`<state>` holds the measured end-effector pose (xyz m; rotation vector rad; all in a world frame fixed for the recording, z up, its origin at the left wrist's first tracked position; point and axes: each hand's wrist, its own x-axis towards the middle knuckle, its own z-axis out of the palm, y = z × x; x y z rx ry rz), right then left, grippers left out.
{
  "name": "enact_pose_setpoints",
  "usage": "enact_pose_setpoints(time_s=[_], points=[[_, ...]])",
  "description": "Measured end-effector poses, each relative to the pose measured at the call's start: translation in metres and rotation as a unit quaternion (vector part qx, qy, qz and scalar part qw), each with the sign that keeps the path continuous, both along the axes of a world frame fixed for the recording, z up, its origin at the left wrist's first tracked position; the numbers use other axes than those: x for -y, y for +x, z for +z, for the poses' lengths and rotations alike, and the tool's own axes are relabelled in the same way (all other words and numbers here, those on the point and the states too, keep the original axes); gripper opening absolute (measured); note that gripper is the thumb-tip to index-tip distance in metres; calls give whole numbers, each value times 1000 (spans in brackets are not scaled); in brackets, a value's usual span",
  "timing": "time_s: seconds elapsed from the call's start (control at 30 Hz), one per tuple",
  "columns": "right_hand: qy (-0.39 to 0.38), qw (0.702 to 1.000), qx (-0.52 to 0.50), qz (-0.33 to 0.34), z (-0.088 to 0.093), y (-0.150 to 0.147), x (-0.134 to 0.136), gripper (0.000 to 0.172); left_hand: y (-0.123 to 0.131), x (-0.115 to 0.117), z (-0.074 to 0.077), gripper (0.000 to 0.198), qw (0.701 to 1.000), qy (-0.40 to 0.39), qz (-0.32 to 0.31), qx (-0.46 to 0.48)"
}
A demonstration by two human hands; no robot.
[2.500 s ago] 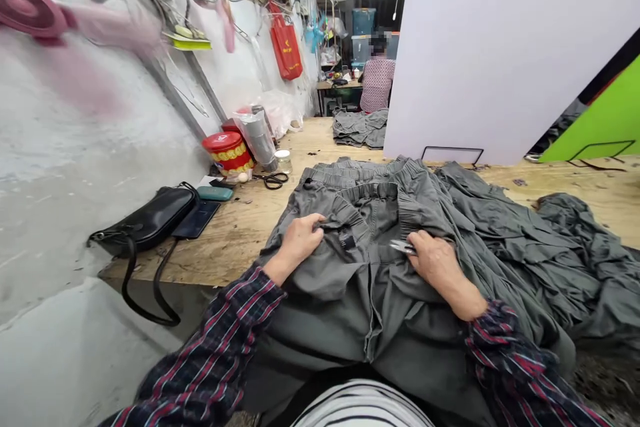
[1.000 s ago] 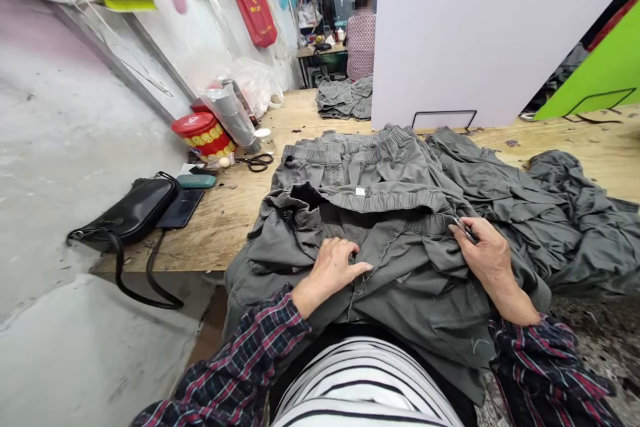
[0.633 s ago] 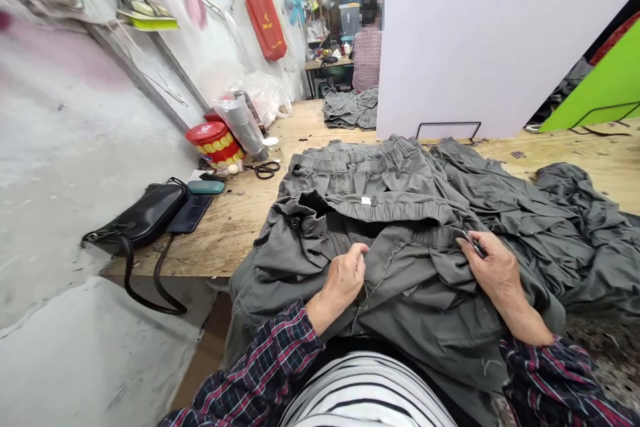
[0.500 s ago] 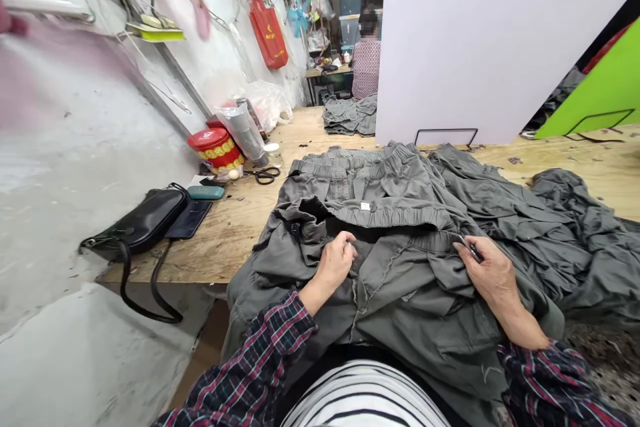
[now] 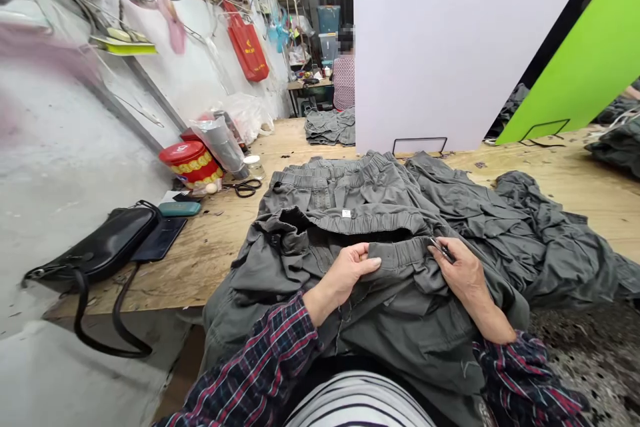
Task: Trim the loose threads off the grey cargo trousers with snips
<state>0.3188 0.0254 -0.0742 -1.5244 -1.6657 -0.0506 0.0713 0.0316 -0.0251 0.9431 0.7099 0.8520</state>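
Grey cargo trousers (image 5: 400, 320) lie across my lap and the table edge, with the elastic waistband (image 5: 400, 253) folded up. My left hand (image 5: 347, 273) grips the waistband's inner end between thumb and fingers. My right hand (image 5: 463, 273) holds small metal thread snips (image 5: 441, 249) against the far end of that band. Another heap of the same grey cloth (image 5: 530, 233) spreads out to the right, touching the trousers. The snips' blades are mostly hidden by my fingers.
The plywood worktable (image 5: 210, 260) holds a black handbag (image 5: 95, 250), a phone (image 5: 160, 239), a teal case (image 5: 180, 209), black-handled scissors (image 5: 243, 188) and a red tin (image 5: 190, 163). A white partition (image 5: 450, 60) stands beyond. A co-worker (image 5: 344, 77) sits farther back.
My left hand has moved up from the fly and taken the waistband. My right hand stays near the band with the snips. The whole view has swung, shifting the table leftward.
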Motion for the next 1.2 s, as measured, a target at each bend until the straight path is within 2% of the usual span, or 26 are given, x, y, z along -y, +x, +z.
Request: enact_pose_setpoints(time_s=[0.13, 0.2, 0.33, 0.4, 0.6, 0.77, 0.93, 1.07, 1.2], points=[[39, 998, 19, -54, 23, -17, 15, 27, -10, 22, 9, 32, 1000, 0, 8, 10], [18, 998, 34, -54, 38, -30, 29, 26, -10, 27, 12, 31, 1000, -2, 11, 4], [-100, 992, 71, 32, 63, -55, 56, 31, -9, 34, 16, 30, 1000, -3, 17, -9], [-131, 985, 85, 67, 70, -65, 63, 35, -8, 37, 17, 29, 1000, -1, 19, -15], [-134, 979, 124, 90, 72, -74, 62, 33, -9, 40, 19, 26, 999, 10, 20, -35], [-87, 981, 147, 91, 74, -73, 58, 38, -11, 39, 18, 29, 999, 14, 14, -35], [-39, 979, 173, 100, 73, -73, 59, 31, -13, 38, 14, 29, 1000, -22, -7, 18], [7, 966, 230, 114, 67, -76, 63, 26, -15, 38, 16, 33, 998, -44, -17, 50], [38, 956, 278, 85, 65, -81, 64, 27, -16, 38, 18, 36, 997, -51, -18, 54]])
